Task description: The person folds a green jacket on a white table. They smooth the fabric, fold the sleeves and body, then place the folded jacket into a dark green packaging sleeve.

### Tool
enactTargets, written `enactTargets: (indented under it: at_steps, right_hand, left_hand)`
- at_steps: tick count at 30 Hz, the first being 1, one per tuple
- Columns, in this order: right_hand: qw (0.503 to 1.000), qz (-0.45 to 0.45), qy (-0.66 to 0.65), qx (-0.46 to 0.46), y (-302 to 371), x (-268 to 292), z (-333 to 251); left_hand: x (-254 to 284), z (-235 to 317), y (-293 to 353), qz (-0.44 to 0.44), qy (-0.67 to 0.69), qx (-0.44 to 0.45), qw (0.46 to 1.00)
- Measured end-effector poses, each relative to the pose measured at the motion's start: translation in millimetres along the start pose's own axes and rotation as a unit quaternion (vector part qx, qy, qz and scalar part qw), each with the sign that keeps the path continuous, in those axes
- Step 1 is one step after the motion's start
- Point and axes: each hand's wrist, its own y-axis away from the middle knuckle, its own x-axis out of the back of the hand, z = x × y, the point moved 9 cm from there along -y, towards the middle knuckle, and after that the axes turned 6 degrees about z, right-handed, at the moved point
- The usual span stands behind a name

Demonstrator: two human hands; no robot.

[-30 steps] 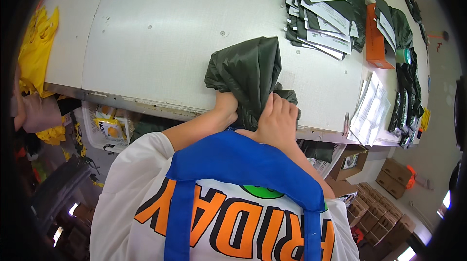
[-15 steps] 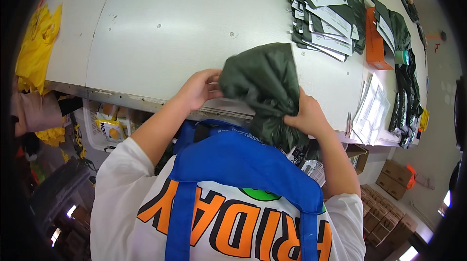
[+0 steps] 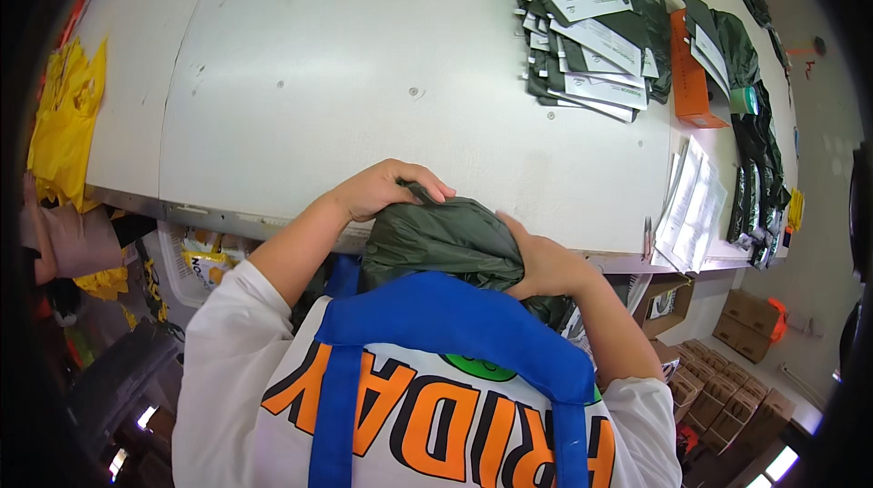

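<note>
A dark green plastic bag (image 3: 446, 238) is bunched at the table's near edge, close against my blue apron (image 3: 446, 306). My left hand (image 3: 393, 190) grips the bag's upper left part, its thumb and fingers closed on the plastic. At the bag's right end, my right hand (image 3: 541, 256) is wrapped round it, with the thumb towards me and the fingers partly hidden behind. The lower part of the bag is out of sight behind the apron. Whatever the bag holds cannot be seen.
Dark green bags with white labels (image 3: 596, 51) lie piled at the far right, beside an orange box (image 3: 691, 79). Nearer stand paper sheets (image 3: 691, 206). Yellow bags (image 3: 68, 124) hang at the left edge, where another person's arm (image 3: 41, 238) shows. Cardboard boxes (image 3: 727, 397) are stacked lower right.
The bag has come down from over the table towards my body and is folded lower. My left hand has moved onto its top edge; my right hand has shifted slightly left and down.
</note>
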Motion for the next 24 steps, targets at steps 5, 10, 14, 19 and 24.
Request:
enactTargets:
  at_steps: [5,10,14,19,24]
  right_hand:
    - [0.994,0.067,0.031,-0.086,3,5,49]
    - [0.974,0.204,-0.034,-0.087,27,26,76]
    - [0.956,0.25,-0.099,-0.115,40,33,100]
    - [0.919,0.302,-0.209,-0.144,51,32,130]
    - [0.898,0.313,-0.283,-0.123,49,38,125]
  left_hand:
    - [22,12,-113,0.002,-0.051,0.073,0.996]
    - [47,111,-257,0.304,-0.529,-0.188,0.769]
    - [18,132,-329,0.322,-0.682,-0.208,0.623]
    - [41,125,-361,0.215,-0.693,-0.071,0.685]
    - [69,121,-355,0.148,-0.713,-0.072,0.681]
